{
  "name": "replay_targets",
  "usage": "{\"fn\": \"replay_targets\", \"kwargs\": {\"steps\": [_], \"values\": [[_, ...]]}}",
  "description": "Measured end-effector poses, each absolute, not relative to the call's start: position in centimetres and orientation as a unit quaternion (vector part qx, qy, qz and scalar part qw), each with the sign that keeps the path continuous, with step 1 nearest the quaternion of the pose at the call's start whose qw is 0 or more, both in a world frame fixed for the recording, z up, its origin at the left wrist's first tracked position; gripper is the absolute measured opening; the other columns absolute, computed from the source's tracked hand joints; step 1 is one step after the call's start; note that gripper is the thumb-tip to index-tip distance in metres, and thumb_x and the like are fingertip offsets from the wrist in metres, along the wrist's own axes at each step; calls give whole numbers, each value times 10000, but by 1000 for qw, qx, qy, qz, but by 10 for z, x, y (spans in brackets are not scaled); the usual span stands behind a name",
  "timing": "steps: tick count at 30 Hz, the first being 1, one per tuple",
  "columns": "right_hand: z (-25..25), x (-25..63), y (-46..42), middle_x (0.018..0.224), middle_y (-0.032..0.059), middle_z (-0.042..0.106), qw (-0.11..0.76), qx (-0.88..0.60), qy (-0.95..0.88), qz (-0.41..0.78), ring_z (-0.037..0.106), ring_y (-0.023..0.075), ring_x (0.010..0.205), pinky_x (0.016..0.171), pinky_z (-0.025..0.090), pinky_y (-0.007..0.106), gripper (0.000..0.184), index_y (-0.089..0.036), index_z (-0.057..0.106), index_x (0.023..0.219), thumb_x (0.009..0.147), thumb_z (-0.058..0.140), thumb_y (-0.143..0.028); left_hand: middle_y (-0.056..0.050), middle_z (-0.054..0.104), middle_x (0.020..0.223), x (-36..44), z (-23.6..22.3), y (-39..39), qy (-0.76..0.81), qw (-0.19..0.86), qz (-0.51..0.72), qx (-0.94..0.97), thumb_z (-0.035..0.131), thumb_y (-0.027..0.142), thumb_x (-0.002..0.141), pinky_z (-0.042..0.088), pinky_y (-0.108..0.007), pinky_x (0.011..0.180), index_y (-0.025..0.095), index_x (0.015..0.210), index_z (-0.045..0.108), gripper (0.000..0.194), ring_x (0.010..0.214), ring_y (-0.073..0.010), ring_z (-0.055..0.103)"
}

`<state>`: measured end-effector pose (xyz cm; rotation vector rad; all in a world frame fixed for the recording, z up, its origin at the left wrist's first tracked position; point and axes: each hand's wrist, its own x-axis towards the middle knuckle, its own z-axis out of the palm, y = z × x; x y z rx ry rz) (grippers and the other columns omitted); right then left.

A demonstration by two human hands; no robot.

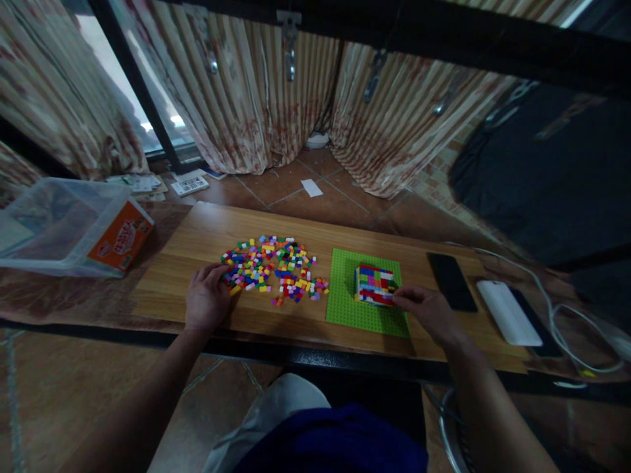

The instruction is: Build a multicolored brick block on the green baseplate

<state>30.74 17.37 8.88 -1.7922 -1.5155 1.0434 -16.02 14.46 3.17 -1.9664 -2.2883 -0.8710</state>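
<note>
My left hand (208, 297) rests at the left edge of a loose pile of small coloured toy bricks (256, 266), its fingers loosely bent and apart, touching the nearest bricks. On a green studded baseplate (340, 299) stands a block built of multicoloured bricks (374, 284), several layers high. My right hand (431, 314) reaches in from the right, thumb and fingertips pinched together at the block's right front edge. Whatever lies between those fingertips is too small or hidden to make out.
A wooden board (172, 279) carries the bricks and baseplate. Right of them lie a black phone (452, 282), a white power bank (509, 313) and a white cable (549, 309). At far left sits a clear plastic bin (64, 246) with an orange label. Metal clips (290, 56) hang from a dark bar.
</note>
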Motion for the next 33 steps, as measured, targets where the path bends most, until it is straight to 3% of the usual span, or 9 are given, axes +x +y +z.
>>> {"fn": "replay_targets", "kwargs": {"steps": [4, 8, 16, 21, 28, 33], "values": [[77, 306, 169, 736, 29, 720, 365, -679, -465, 434, 620, 170, 664, 648, 502, 304, 527, -200, 739, 791, 536, 834, -651, -108, 690, 1180, -160, 32, 145, -727, -6, -284, -625, 447, 124, 816, 490, -399, 1037, 168, 1098, 722, 397, 1124, -270, 624], [67, 300, 167, 690, 34, 699, 415, -706, -402, 411, 604, 162, 602, 579, 496, 299, 614, -189, 709, 804, 545, 788, -740, -102, 690, 1187, -159, 34, 145, -732, -15, -284, -619, 458, 122, 805, 484, -413, 1051, 182, 1105, 722, 404, 1140, -275, 624], [52, 291, 171, 857, 82, 764, 383, -723, -473, 327, 703, 240, 799, 723, 538, 367, 547, -183, 720, 922, 664, 736, -664, -102, 688, 1191, -159, 35, 144, -730, -16, -285, -621, 442, 131, 808, 482, -404, 1050, 177, 1090, 721, 399, 1142, -265, 618], [58, 281, 165, 894, 113, 767, 375, -729, -504, 271, 705, 251, 803, 715, 533, 366, 520, -170, 708, 984, 739, 683, -628, -97, 688, 1185, -161, 32, 145, -730, -14, -289, -620, 451, 140, 810, 477, -411, 1058, 190, 1083, 719, 385, 1143, -265, 613], [64, 272, 156, 877, 126, 762, 314, -742, -561, 189, 689, 264, 772, 711, 486, 371, 619, -160, 687, 1131, 851, 531, -690, -95, 687, 1184, -160, 34, 145, -731, -17, -289, -618, 468, 147, 795, 481, -435, 1059, 208, 1090, 721, 393, 1140, -273, 609], [62, 273, 150, 963, 169, 752, 343, -741, -544, 192, 693, 290, 871, 763, 498, 385, 667, -132, 676, 1141, 879, 468, -709, -94, 684, 1191, -159, 36, 145, -737, -19, -280, -614, 455, 138, 791, 483, -416, 1049, 199, 1094, 718, 405, 1140, -268, 605]]}}
